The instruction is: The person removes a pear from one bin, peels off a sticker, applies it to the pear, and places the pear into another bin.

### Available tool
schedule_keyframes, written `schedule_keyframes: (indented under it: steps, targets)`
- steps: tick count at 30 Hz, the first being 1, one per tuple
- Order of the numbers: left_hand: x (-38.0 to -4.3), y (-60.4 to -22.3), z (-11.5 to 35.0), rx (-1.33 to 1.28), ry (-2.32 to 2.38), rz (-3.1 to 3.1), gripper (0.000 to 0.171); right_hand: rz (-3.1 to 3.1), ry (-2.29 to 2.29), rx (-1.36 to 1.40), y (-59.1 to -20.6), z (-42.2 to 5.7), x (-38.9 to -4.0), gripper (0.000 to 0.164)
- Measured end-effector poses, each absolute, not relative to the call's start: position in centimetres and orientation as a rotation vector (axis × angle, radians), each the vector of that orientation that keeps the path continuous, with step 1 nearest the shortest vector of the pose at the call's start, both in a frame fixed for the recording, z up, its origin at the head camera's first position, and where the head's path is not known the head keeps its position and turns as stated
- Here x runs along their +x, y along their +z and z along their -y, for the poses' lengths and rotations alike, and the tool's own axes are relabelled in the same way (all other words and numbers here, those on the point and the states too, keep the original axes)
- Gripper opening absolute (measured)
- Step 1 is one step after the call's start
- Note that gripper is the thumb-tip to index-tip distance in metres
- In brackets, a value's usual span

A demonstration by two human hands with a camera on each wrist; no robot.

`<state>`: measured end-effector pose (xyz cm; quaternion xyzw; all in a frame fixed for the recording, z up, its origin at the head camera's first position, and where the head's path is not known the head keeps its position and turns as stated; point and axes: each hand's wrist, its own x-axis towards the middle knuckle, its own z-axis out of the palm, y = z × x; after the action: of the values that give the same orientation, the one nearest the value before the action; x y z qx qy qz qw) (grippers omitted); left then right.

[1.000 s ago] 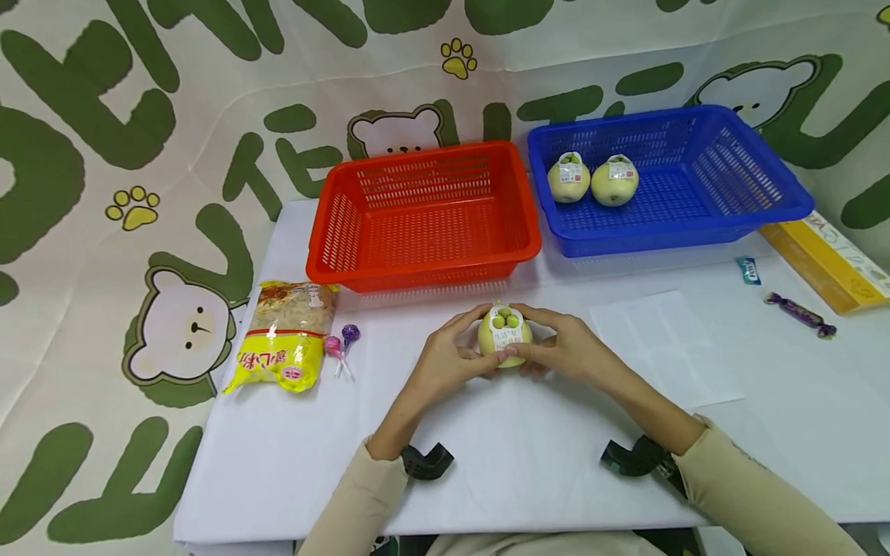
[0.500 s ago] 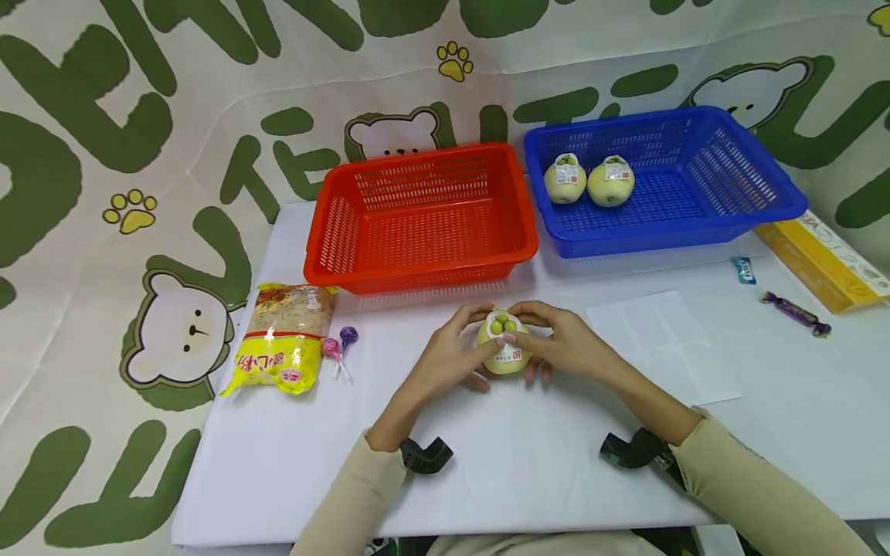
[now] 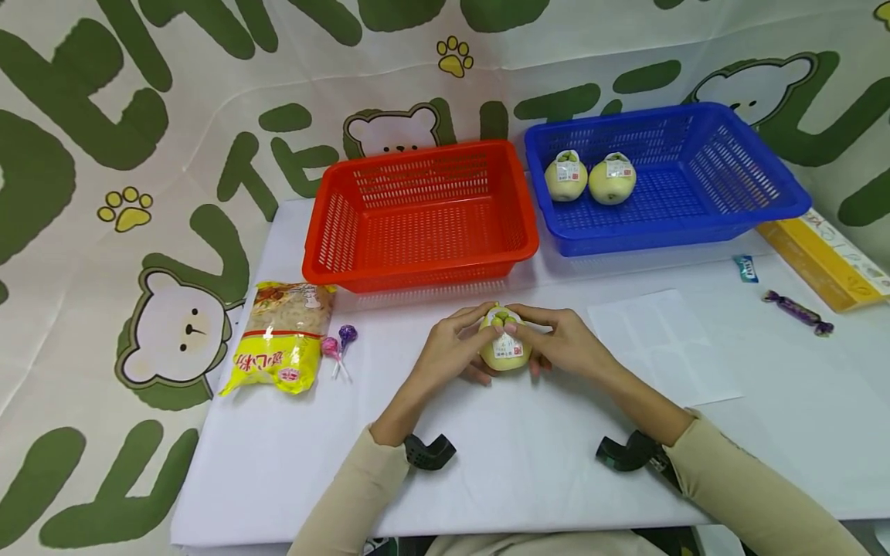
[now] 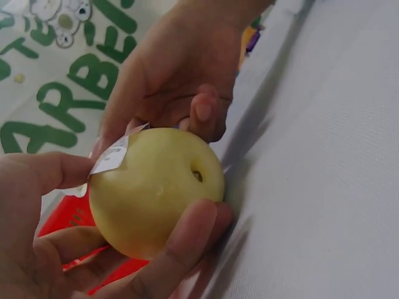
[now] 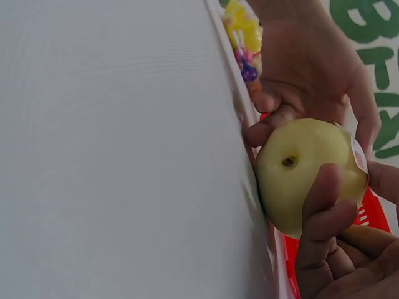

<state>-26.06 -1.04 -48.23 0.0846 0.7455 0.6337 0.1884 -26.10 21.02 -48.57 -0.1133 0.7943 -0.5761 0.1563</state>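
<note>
Both hands hold a round, pale yellow pear (image 3: 504, 360) low over the middle of the table. A white label (image 3: 508, 347) with green shapes at its top is on the pear's near side. My left hand (image 3: 448, 347) grips the pear from the left, thumb on the label. From the right, my right hand (image 3: 573, 347) holds it, its thumb also on the label. In the left wrist view the label (image 4: 112, 156) stands partly away from the skin, and the pear's dimpled end (image 4: 197, 174) shows. The right wrist view shows fingers round the pear (image 5: 305, 180).
A red basket (image 3: 424, 276) stands behind the hands. The blue basket (image 3: 702, 232) holds two labelled pears (image 3: 612, 185). At left lie a yellow food bag (image 3: 281, 340) and two lollipops (image 3: 341, 344). A clear sheet (image 3: 667, 347), wrapped candies (image 3: 796, 312) and a yellow box (image 3: 827, 262) lie right.
The thumbs have shifted upward on the label, from its lower edge to just below the green shapes. The pear has turned slightly in the hands. The baskets stay put.
</note>
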Motion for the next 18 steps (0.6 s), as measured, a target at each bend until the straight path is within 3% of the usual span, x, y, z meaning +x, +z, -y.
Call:
schedule_keyframes:
  steps: [18]
  targets:
    - [-26.42,-48.54,0.43,0.166,1.82,-2.136,0.053,-2.307,-1.69,-0.279,-48.56,-20.62,-25.98,0.047]
